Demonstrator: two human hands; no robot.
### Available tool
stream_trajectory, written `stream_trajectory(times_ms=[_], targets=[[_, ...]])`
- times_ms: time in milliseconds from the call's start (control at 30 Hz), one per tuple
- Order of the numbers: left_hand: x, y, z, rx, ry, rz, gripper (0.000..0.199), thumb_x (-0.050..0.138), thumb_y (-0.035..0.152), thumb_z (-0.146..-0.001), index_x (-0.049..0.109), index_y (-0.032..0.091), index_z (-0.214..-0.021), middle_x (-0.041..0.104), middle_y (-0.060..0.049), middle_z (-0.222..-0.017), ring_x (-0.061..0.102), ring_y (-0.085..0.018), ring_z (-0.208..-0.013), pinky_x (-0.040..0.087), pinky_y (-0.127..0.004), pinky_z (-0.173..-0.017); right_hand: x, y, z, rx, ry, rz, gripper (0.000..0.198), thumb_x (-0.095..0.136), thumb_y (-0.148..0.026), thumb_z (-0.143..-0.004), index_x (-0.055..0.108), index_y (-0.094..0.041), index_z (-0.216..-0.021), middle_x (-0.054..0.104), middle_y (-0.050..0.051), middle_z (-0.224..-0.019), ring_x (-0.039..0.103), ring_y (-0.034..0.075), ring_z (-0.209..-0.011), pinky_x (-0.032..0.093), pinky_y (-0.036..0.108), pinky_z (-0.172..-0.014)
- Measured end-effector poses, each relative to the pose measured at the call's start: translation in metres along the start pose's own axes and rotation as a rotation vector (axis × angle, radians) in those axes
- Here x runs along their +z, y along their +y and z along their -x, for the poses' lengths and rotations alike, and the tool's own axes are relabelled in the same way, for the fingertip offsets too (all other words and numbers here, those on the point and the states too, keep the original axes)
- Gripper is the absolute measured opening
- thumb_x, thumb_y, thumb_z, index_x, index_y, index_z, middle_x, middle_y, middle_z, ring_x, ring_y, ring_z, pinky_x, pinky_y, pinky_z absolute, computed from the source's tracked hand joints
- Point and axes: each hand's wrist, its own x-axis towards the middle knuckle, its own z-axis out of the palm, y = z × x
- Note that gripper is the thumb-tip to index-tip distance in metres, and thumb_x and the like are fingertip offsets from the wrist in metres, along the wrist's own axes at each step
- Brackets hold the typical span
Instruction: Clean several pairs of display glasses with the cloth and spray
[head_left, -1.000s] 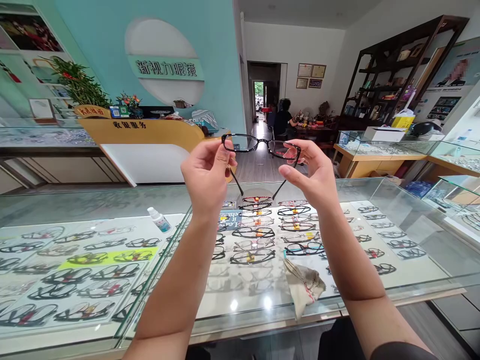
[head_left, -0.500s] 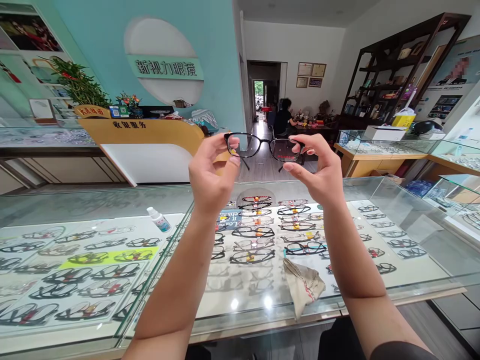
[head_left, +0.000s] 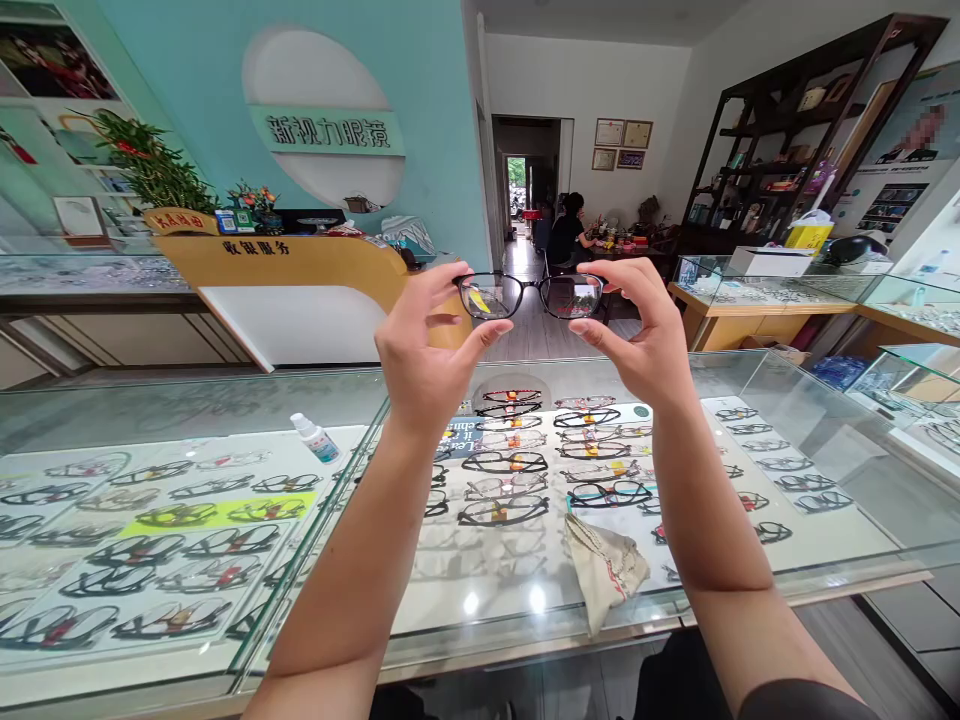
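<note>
Left grip (head_left: 424, 345) and right grip (head_left: 646, 335) hold rounded, clear-lensed glasses (head_left: 531, 284).

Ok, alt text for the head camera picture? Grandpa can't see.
A left hand and right hand hold up oval, black-rimmed glasses over a glass display case of mostly dark spectacle frames, with a beige cloth on top.

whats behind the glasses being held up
Behind the glasses, a person in black and grey floor show. The left hand covers part of the yellow-and-white counter; the right hand hides whatever lies behind it.
</note>
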Motion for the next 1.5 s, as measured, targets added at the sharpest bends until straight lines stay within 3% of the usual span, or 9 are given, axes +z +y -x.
stream_trajectory(times_ms=[333, 567, 767, 1033, 1333, 1500], targets=[[0.012, 0.012, 0.009, -0.003, 0.130, -0.068, 0.062, 0.086, 0.061, -0.090, 0.068, 0.031, -0.142, 0.074, -0.011, -0.137, 0.073, -0.030, -0.128, 0.064, -0.040, -0.093, 0.015, -0.004, 0.008, 0.142, 0.073, -0.067, 0.053, 0.075, -0.060, -0.099, 0.064, -0.041, -0.148, 0.071, 0.006, -0.145, 0.065, 0.031, -0.134, 0.054, 0.053, -0.116], [0.015, 0.017, 0.010, -0.065, 0.176, -0.083, 0.055, 0.086, 0.056, -0.093, 0.072, 0.031, -0.139, 0.070, -0.011, -0.133, 0.071, -0.025, -0.115, 0.063, -0.037, -0.088, 0.030, -0.009, 0.014, 0.234, 0.133, -0.101, 0.050, 0.074, -0.059, -0.100, 0.068, -0.037, -0.145, 0.070, 0.008, -0.146, 0.065, 0.032, -0.137, 0.055, 0.054, -0.117], [0.014, 0.017, 0.009, -0.121, 0.186, -0.026, 0.060, 0.089, 0.058, -0.089, 0.074, 0.029, -0.139, 0.068, -0.011, -0.129, 0.070, -0.024, -0.112, 0.061, -0.038, -0.092, 0.036, -0.008, 0.017, 0.193, 0.173, -0.030, 0.048, 0.073, -0.056, -0.102, 0.068, -0.035, -0.144, 0.070, 0.009, -0.140, 0.067, 0.029, -0.131, 0.059, 0.051, -0.110], [0.018, 0.012, 0.013, -0.101, 0.239, -0.042, 0.067, 0.088, 0.060, -0.089, 0.064, 0.025, -0.141, 0.067, -0.011, -0.135, 0.068, -0.027, -0.121, 0.059, -0.041, -0.096, 0.039, -0.008, 0.017, 0.186, 0.184, -0.014, 0.048, 0.074, -0.054, -0.102, 0.071, -0.034, -0.146, 0.075, 0.009, -0.139, 0.076, 0.026, -0.117, 0.063, 0.051, -0.107], [0.012, 0.019, 0.012, -0.043, 0.252, -0.109, 0.067, 0.088, 0.061, -0.087, 0.063, 0.026, -0.138, 0.064, -0.012, -0.137, 0.065, -0.031, -0.126, 0.057, -0.048, -0.102, 0.046, -0.005, 0.020, 0.196, 0.160, -0.016, 0.051, 0.073, -0.051, -0.103, 0.071, -0.031, -0.149, 0.078, 0.011, -0.139, 0.078, 0.027, -0.119, 0.063, 0.052, -0.109], [0.012, 0.016, 0.010, 0.018, 0.263, -0.115, 0.064, 0.088, 0.058, -0.088, 0.064, 0.026, -0.138, 0.067, -0.012, -0.136, 0.066, -0.031, -0.128, 0.059, -0.047, -0.103, 0.050, 0.002, 0.020, 0.074, 0.218, 0.058, 0.053, 0.067, -0.051, -0.106, 0.063, -0.035, -0.157, 0.074, 0.010, -0.144, 0.073, 0.030, -0.129, 0.062, 0.055, -0.111]])
